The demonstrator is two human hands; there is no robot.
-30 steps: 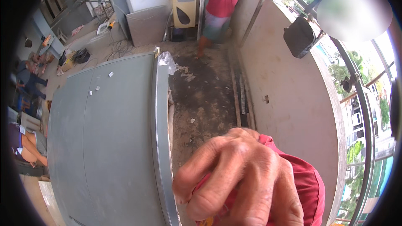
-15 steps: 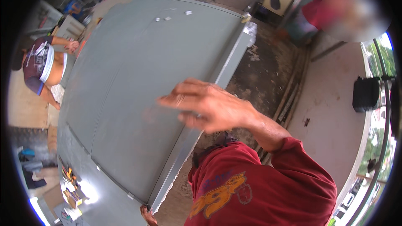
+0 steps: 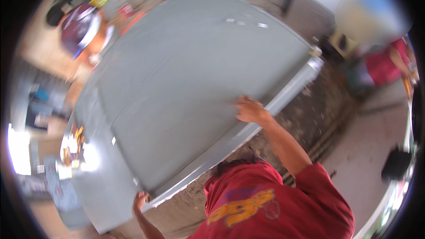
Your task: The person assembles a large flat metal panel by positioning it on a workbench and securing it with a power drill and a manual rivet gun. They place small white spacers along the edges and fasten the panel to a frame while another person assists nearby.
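Note:
A broad grey panel (image 3: 177, 79), lying flat like a tabletop, fills the middle of the view. Along its near right side runs a raised grey edge strip (image 3: 283, 93). My right hand (image 3: 250, 109) is over the panel just inside that strip, fingers apart and blurred, holding nothing I can see. Whether it touches the surface I cannot tell. At the panel's near corner, my left hand (image 3: 140, 200) has its fingers closed round or against a small dark thing, too small to name.
Small white pieces (image 3: 262, 25) lie on the panel's far part. Tools (image 3: 79, 138) lie at the left beside a bright glare. A person (image 3: 84, 31) bends at the far left; another person in red (image 3: 385, 68) stands at the right. A pale wall (image 3: 358, 137) borders the right.
My view has turned, so the panel appears rotated and farther right. My right hand has gone from raised near the camera to lower over the panel. My left hand stays at the corner.

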